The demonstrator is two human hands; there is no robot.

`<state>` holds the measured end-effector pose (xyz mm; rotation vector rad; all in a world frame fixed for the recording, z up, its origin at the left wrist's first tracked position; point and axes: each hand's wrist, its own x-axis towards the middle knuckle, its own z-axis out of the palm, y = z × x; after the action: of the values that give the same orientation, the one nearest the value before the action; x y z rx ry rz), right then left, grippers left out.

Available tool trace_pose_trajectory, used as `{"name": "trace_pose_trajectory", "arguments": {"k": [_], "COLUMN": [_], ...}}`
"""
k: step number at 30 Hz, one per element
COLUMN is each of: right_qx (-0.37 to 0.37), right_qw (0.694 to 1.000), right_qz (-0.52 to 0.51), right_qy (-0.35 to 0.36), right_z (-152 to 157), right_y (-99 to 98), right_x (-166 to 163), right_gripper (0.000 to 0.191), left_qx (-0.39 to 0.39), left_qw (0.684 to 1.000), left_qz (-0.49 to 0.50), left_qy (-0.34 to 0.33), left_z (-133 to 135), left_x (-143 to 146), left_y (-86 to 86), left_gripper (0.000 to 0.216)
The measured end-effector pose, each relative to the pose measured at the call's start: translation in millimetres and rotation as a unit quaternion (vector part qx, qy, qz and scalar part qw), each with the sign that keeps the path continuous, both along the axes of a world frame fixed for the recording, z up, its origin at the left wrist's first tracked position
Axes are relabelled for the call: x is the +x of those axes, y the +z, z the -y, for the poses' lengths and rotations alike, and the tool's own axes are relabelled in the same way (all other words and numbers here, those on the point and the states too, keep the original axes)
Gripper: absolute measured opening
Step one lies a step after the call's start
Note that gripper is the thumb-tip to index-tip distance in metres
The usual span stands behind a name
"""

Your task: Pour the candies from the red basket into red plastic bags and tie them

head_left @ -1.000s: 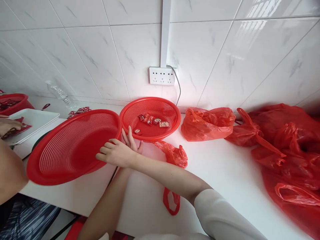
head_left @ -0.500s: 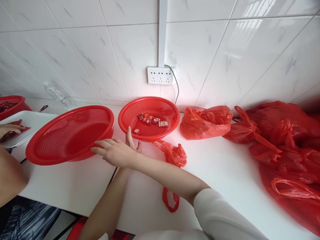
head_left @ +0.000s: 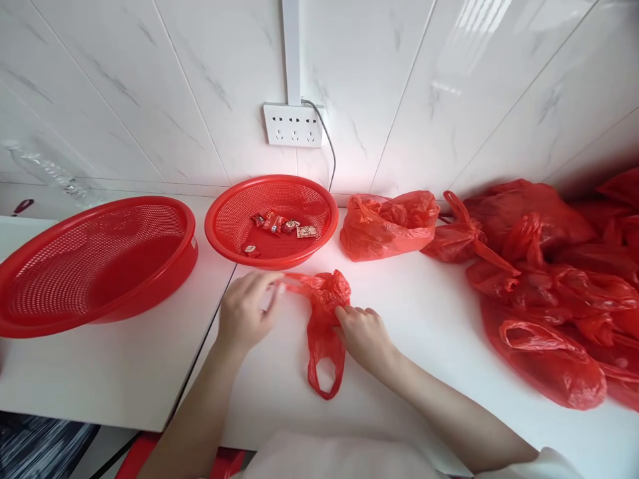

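A small red plastic bag [head_left: 324, 332] lies crumpled on the white table in front of me, one handle loop toward the near edge. My left hand [head_left: 249, 306] pinches its upper-left handle, fingers closed. On the bag's right side my right hand [head_left: 363, 332] is closed, thumb and fingertips gripping the film. Just beyond is a round red basket [head_left: 219, 229] with several small wrapped snack packets [head_left: 274, 223] in it. To the left stands a larger red basket [head_left: 170, 293], tilted, with no contents visible.
An open red bag [head_left: 387, 229] stands right of the small basket. Many filled red bags [head_left: 544, 266] pile up at the right. A socket strip [head_left: 293, 126] with a cable is on the tiled wall. A clear plastic item [head_left: 54, 176] lies at the back left.
My hands were crossed near the baskets. They have separated and come to the red bag, the left gripping its handle, the right its side. The view has shifted right.
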<state>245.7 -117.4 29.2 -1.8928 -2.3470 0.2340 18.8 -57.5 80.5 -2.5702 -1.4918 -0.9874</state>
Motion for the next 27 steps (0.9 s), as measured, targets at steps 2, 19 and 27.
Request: {"name": "trace_pose_trajectory", "arguments": {"k": [2,19,27], "right_qx": [-0.022,0.151,0.151], "right_qw": [0.998,0.986,0.953], "right_qz": [-0.056,-0.056,-0.085], "right_qy": [0.011,0.029,0.249], "right_z": [-3,-27,10], "right_y": [1.2,78.2,71.1], "right_x": [8,112,26], "right_gripper": [0.016,0.034,0.014], "left_qx": [-0.060,-0.419,-0.142], "left_qw": [0.986,0.903,0.975], "left_qz": [-0.051,-0.090,-0.162], "left_qy": [-0.150,0.020,-0.052], "left_z": [4,-13,35], "left_x": [20,4,36], "left_y": [1.3,16.3,37.4], "left_gripper": [0.034,0.025,0.032]}}
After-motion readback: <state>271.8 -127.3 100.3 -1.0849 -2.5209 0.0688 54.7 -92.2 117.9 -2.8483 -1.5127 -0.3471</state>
